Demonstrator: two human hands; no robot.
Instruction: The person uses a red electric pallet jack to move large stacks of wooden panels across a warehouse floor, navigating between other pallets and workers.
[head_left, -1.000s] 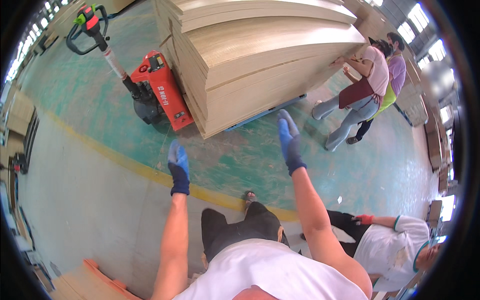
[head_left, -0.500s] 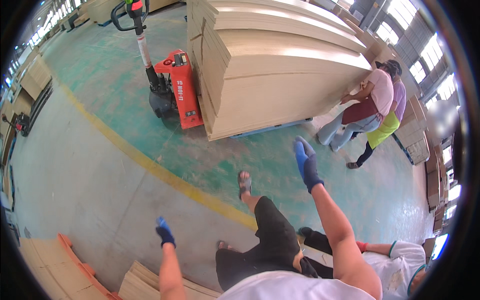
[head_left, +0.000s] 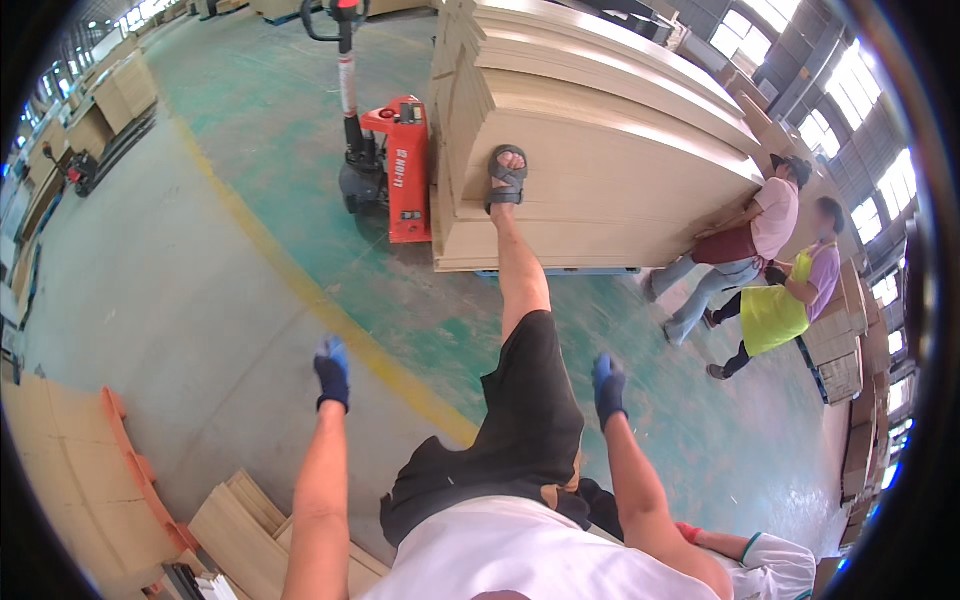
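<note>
My left hand [head_left: 332,375], in a blue and navy glove, hangs over the grey floor with nothing in it. My right hand [head_left: 608,388], gloved alike, is above the green floor and holds nothing. Both are open, with fingers loosely bent and partly foreshortened. Between them one of my legs stretches forward, its sandalled foot [head_left: 507,180] raised against the side of a tall stack of pale boards [head_left: 590,150]. Neither hand touches the stack. A red pallet jack [head_left: 408,170] with an upright handle stands at its left end.
Two people, one in a maroon apron [head_left: 725,246] and one in a yellow-green apron [head_left: 775,318], stand at the stack's right end. Another person's white sleeve [head_left: 775,560] is close at lower right. Boards [head_left: 235,535] and an orange frame [head_left: 130,450] lie at lower left.
My foot has risen from the floor to the board stack. My right hand has drawn back from its outstretched reach; my left has moved slightly forward. The yellow-green-aproned person has turned and stands more upright.
</note>
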